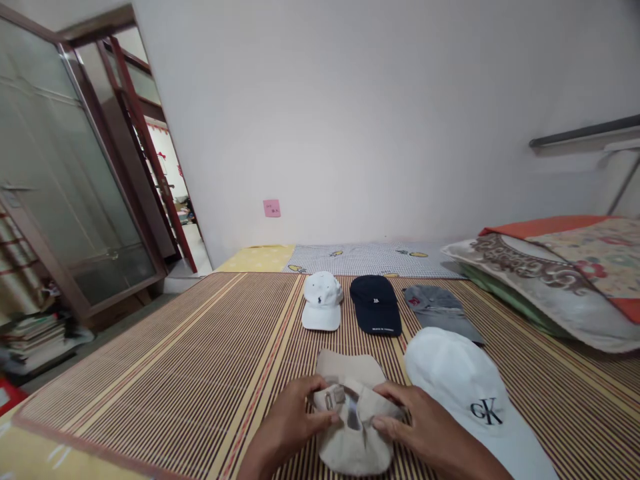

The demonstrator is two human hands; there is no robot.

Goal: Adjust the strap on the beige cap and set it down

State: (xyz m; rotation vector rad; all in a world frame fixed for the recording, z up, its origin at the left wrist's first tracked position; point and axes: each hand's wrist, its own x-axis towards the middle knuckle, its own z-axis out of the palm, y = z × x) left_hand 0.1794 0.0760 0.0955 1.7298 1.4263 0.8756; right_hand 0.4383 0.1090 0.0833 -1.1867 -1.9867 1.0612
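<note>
The left hand (295, 417) and right hand (417, 420) grip a beige cap (356, 452), seemingly mid-handling, with three caps (376, 307) beyond them apparently arranged and a large white cap (453, 373) rightward perhaps left.

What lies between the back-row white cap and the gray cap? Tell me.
The navy cap lies between the back-row white cap and the gray cap, in the head view.

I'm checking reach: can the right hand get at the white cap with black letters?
Probably yes: the right hand sits close beside that white cap, with nothing visible between them, though it now holds the beige cap.
</note>
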